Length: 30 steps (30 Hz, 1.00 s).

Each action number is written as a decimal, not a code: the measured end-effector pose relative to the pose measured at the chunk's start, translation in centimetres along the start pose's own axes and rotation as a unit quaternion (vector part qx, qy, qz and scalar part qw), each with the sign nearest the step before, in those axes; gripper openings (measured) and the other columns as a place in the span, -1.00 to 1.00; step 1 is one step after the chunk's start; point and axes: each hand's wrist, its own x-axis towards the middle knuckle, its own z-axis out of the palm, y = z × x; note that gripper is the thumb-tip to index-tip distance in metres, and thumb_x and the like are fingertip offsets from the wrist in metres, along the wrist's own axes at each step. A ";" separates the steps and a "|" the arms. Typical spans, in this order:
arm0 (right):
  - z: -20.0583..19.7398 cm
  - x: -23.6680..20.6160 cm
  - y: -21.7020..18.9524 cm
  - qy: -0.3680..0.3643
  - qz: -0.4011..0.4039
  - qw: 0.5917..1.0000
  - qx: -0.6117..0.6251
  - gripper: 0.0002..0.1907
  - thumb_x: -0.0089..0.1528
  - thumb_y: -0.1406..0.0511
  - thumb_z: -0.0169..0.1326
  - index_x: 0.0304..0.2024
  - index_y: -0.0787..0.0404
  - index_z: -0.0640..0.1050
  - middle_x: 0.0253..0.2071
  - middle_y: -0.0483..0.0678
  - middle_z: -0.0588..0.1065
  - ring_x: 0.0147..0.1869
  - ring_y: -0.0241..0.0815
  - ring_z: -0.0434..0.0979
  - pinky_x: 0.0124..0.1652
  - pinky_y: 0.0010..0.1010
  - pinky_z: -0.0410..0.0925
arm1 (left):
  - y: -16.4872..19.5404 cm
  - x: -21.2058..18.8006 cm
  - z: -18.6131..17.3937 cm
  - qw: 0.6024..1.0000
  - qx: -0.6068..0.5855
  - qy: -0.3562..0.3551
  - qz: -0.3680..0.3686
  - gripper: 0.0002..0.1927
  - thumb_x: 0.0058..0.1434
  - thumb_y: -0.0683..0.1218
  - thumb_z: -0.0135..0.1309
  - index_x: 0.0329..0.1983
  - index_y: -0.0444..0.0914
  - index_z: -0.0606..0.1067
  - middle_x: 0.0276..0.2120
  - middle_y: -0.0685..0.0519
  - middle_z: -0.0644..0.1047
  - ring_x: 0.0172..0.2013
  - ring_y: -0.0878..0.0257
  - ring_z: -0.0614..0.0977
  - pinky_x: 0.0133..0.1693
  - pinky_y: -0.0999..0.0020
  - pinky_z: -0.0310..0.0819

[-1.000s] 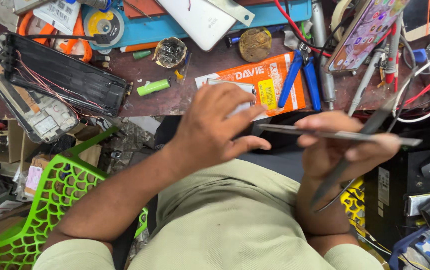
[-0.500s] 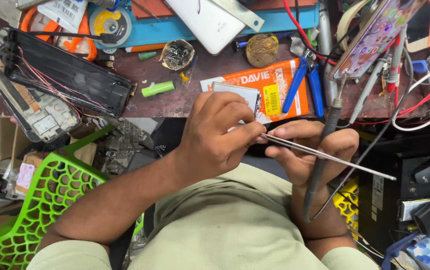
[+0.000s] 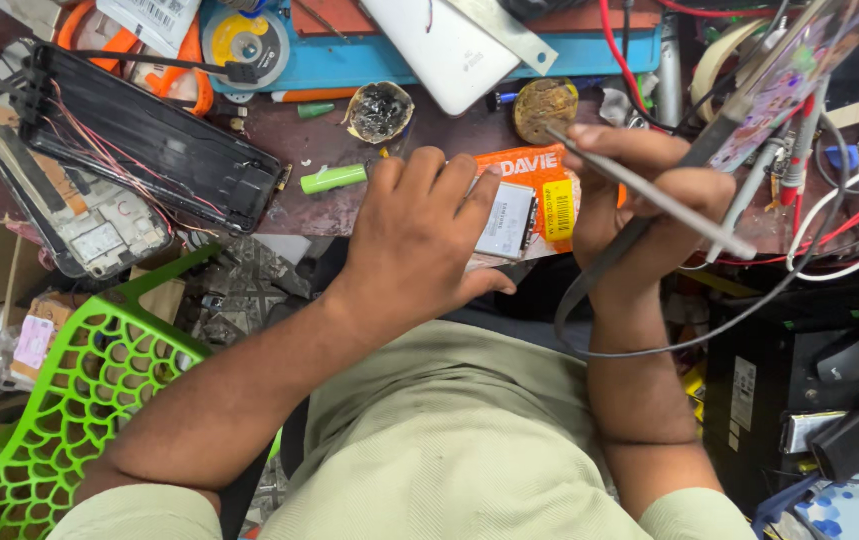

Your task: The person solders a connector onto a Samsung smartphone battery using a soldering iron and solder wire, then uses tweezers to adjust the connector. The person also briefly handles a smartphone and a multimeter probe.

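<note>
Nearest, the left hand (image 3: 419,250) is gripping a small white flat battery (image 3: 505,222) by its edge, holding it just over the table's (image 3: 319,215) near rim. Beside it, the right hand (image 3: 649,200) is clenching a thin metal tool (image 3: 649,195) with a dark cord. Farther back, a green cylinder (image 3: 333,179) and an opened black device frame (image 3: 149,150) are lying on the table.

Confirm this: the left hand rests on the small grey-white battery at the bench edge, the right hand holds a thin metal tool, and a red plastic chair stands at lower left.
Wrong on one point: the chair is green, not red, as the head view shows. The left hand does rest on the battery, and the right hand holds the thin metal tool.
</note>
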 end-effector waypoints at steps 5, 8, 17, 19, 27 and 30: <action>0.7 0.7 0.4 -0.046 0.028 0.999 -0.008 -0.49 0.47 0.57 0.22 -0.07 0.19 0.10 -0.10 0.18 0.57 -0.03 -0.07 0.69 -0.01 -0.41 0.57 | -0.4 0.1 -0.1 1.000 0.020 -0.020 0.003 -0.11 -0.19 0.21 0.46 0.11 -0.40 0.50 -0.07 -0.04 0.44 -0.08 0.05 0.40 -0.12 0.11 0.25; 1.0 1.0 0.4 -0.052 0.013 0.998 -0.032 -0.49 0.44 0.57 0.23 -0.09 0.20 0.11 -0.14 0.16 0.56 -0.05 -0.06 0.68 -0.02 -0.39 0.55 | -1.0 0.1 -0.3 1.000 0.007 -0.002 0.009 -0.14 -0.15 0.16 0.44 0.14 -0.42 0.49 0.01 -0.08 0.44 0.01 0.02 0.41 -0.04 0.11 0.27; 1.3 0.9 0.9 -0.039 0.040 0.998 0.010 -0.52 0.44 0.52 0.21 -0.09 0.19 0.11 -0.11 0.17 0.55 -0.08 -0.10 0.67 -0.06 -0.46 0.54 | -1.4 0.1 -0.2 1.000 -0.007 -0.004 0.003 -0.19 -0.12 0.10 0.44 0.13 -0.43 0.50 0.07 -0.11 0.45 0.10 -0.02 0.41 0.05 0.09 0.30; 1.3 0.8 1.1 -0.039 0.054 0.997 0.029 -0.51 0.48 0.51 0.22 -0.07 0.18 0.10 -0.11 0.17 0.55 -0.04 -0.10 0.68 -0.04 -0.48 0.54 | -1.4 0.0 -0.2 1.000 -0.006 -0.003 0.002 -0.19 -0.13 0.10 0.44 0.13 -0.43 0.50 0.07 -0.11 0.45 0.10 -0.01 0.41 0.05 0.09 0.30; 0.5 0.6 0.9 -0.008 0.085 0.996 0.037 -0.49 0.40 0.50 0.22 -0.05 0.21 0.09 -0.12 0.19 0.56 -0.09 -0.10 0.68 -0.11 -0.51 0.54 | -1.3 -0.1 -0.1 1.000 -0.003 0.002 0.005 -0.20 -0.14 0.10 0.45 0.11 -0.41 0.51 0.07 -0.10 0.45 0.09 0.00 0.41 0.04 0.10 0.30; -0.2 0.7 0.5 -0.003 0.072 0.997 0.033 -0.46 0.43 0.49 0.24 -0.05 0.18 0.07 -0.12 0.21 0.56 -0.04 -0.07 0.69 -0.08 -0.48 0.57 | -1.3 -0.2 -0.2 1.000 -0.003 -0.005 0.009 -0.17 -0.14 0.12 0.45 0.14 -0.42 0.50 0.07 -0.10 0.44 0.07 0.01 0.41 0.02 0.11 0.29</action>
